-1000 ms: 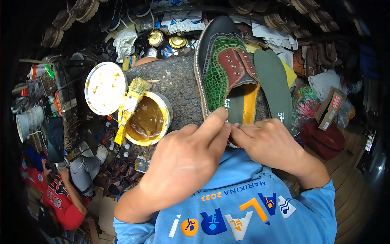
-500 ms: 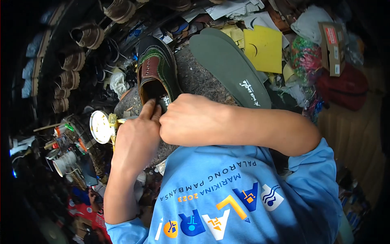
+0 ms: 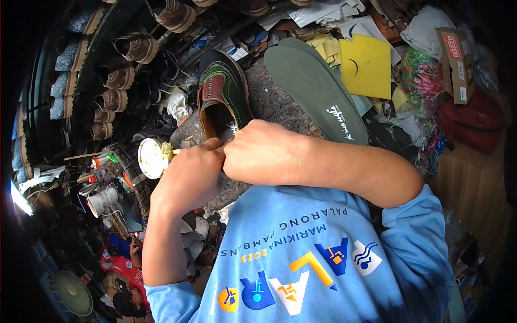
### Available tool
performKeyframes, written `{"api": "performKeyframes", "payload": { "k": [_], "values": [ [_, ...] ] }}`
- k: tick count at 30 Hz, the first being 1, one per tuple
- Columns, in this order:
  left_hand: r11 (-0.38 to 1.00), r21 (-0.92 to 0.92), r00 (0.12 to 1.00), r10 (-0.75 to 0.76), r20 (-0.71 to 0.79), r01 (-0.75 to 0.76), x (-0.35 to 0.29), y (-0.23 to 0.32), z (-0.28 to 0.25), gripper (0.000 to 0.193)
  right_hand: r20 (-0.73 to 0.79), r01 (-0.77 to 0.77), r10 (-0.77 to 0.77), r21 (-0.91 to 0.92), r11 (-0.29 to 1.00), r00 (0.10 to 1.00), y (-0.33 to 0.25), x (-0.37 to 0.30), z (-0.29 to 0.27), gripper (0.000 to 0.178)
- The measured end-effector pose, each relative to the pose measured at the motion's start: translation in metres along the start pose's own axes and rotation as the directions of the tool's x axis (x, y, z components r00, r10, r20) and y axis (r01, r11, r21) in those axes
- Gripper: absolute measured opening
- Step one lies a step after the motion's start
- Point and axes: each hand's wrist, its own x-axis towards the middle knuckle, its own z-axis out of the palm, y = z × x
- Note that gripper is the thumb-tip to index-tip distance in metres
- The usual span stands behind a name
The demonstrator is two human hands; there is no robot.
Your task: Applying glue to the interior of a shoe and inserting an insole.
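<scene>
A dark green and brown leather shoe [image 3: 239, 81] lies with its toe pointing away from me, its opening and a printed insole showing inside. My left hand [image 3: 188, 175] is closed at the heel end, its curled fingers gripping the rear rim. Beside it, touching, my right hand [image 3: 258, 153] is closed in a fist on the same heel end. Both hands hide the heel and the fingertips' exact grip. To the right of the shoe, a pair of grey-green insoles [image 3: 309, 81] lies overlapped on a rough dark stone-like surface [image 3: 264, 102].
A white round container with yellowish residue [image 3: 153, 159] and a brush [image 3: 168, 149] stand left of my left hand. Shoes line racks [image 3: 116, 75] at the left. Yellow sheets [image 3: 366, 67], a carton [image 3: 455, 64] and a red bag [image 3: 471, 124] lie right. Another person [image 3: 126, 269] sits lower left.
My left fingers have drawn back from inside the shoe's opening to its heel rim and curled. The right fist stays at the heel. The whole view has shifted slightly.
</scene>
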Motion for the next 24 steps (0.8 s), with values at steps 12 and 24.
{"api": "performKeyframes", "payload": {
  "k": [12, 24],
  "values": [
    [0.945, -0.272, 0.971, -0.216, -0.104, 0.181, 0.045, 0.003, -0.012, 0.035, 0.109, -0.053, 0.054, -0.014, 0.998, 0.993, -0.001, 0.003, -0.008, 0.007],
    [0.937, -0.176, 0.944, -0.269, 0.191, 0.302, 0.088, -0.008, -0.022, 0.019, 0.096, -0.054, 0.055, -0.011, 0.998, 0.994, 0.000, 0.005, -0.009, 0.009]
  ]
}}
